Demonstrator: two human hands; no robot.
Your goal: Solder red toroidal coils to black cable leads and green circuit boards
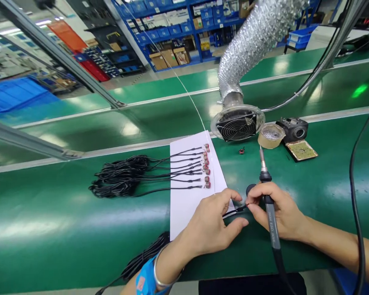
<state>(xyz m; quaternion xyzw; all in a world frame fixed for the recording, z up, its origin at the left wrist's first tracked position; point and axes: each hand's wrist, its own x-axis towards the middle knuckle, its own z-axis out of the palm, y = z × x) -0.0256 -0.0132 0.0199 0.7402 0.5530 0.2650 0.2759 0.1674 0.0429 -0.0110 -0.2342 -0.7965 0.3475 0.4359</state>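
My left hand (207,227) is over the lower edge of a white sheet (184,209), thumb and index finger spread apart. A black cable (230,212) runs between them and under the palm; the other fingers are hidden. My right hand (279,209) holds a soldering iron (269,217), its tip pointing away toward a tan ring-shaped roll (271,136). Its thumb and index finger also pinch the cable's wire end. A thin strand of solder wire (190,98) hangs down to my left hand. On the sheet, several cable ends lie beside small copper coils (207,172).
A fume extractor fan (236,126) on a silver duct (249,49) stands behind the iron. Right of it are a black soldering-iron stand (293,129) and an open tin (301,150). A black cable bundle (119,176) lies left; a loose coil (241,151) lies below the fan.
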